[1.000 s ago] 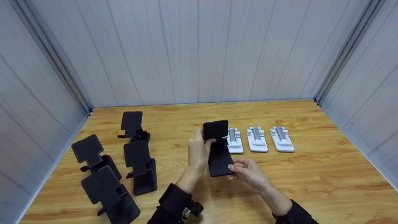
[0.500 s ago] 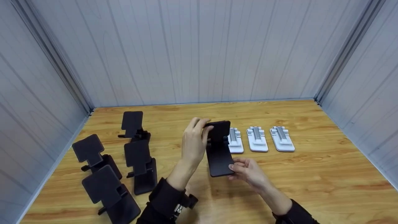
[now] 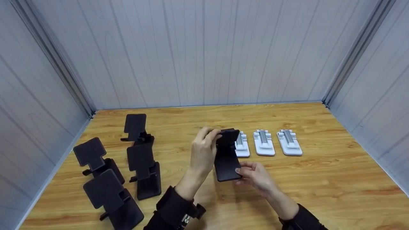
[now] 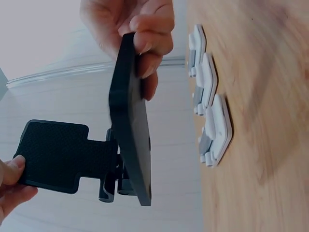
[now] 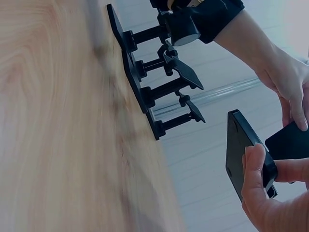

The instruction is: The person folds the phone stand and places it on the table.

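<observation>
A black phone stand (image 3: 227, 164) is held above the table, its base plate lower and its T-shaped upper plate (image 4: 58, 157) tilted at the top. My left hand (image 3: 203, 148) pinches the upper plate at its edge, thumb on the near side. My right hand (image 3: 257, 179) grips the end of the base between thumb and fingers, as the right wrist view shows with the base (image 5: 241, 145) on edge. Behind the held stand lies a folded white phone stand (image 3: 242, 148), partly hidden by it.
Two more folded white phone stands (image 3: 264, 143) (image 3: 289, 143) lie to the right. Several unfolded black phone stands (image 3: 140, 161) stand on the left of the wooden table (image 3: 319, 188). Pale panel walls (image 3: 204, 54) enclose the back and sides.
My left hand has moved from the upper plate's lower side to its top edge. The upper plate has tipped and looks shorter from above. My right hand keeps its grip on the base.
</observation>
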`<state>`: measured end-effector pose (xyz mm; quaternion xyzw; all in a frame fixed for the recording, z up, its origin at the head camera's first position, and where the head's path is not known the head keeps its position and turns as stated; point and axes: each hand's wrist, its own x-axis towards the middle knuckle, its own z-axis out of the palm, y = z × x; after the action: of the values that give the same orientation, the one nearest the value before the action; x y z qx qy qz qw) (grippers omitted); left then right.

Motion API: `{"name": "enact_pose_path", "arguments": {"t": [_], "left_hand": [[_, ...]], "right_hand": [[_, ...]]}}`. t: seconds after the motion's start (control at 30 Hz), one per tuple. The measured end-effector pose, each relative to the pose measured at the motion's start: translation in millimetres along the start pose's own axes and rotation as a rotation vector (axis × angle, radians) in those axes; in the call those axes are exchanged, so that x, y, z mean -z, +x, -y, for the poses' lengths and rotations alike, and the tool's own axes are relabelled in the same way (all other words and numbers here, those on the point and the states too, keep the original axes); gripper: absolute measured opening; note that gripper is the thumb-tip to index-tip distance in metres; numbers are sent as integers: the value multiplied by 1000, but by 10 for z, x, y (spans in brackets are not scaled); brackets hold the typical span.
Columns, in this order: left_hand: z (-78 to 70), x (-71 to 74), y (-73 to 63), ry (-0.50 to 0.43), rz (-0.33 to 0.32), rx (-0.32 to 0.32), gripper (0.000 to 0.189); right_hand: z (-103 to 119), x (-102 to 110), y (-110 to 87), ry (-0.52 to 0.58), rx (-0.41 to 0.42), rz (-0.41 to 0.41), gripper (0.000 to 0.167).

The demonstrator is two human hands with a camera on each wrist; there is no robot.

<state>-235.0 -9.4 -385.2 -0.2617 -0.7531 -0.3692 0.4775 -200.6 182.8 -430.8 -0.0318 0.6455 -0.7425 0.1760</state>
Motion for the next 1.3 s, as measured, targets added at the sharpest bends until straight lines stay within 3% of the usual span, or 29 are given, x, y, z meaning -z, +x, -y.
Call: {"name": "enact_pose_path", "arguments": {"t": [0.3, 0.57, 0.9, 1.2, 1.3], "left_hand": [[-95, -63, -140, -25, -61, -117, 18], [-162, -106, -303, -35, -80, -186, 28], [-173, -123, -484, -84, -62, -206, 30], [-150, -67, -516, -125, -68, -240, 43], [-153, -45, -528, -128, -54, -270, 37]], "right_hand": [[61, 53, 14, 48, 29, -4, 32], [118, 90, -13, 103, 24, -47, 12], [131, 145, -32, 171, 37, -2, 28], [156, 170, -20, 163, 55, 35, 39], [182, 179, -9, 163, 66, 45, 45]]}}
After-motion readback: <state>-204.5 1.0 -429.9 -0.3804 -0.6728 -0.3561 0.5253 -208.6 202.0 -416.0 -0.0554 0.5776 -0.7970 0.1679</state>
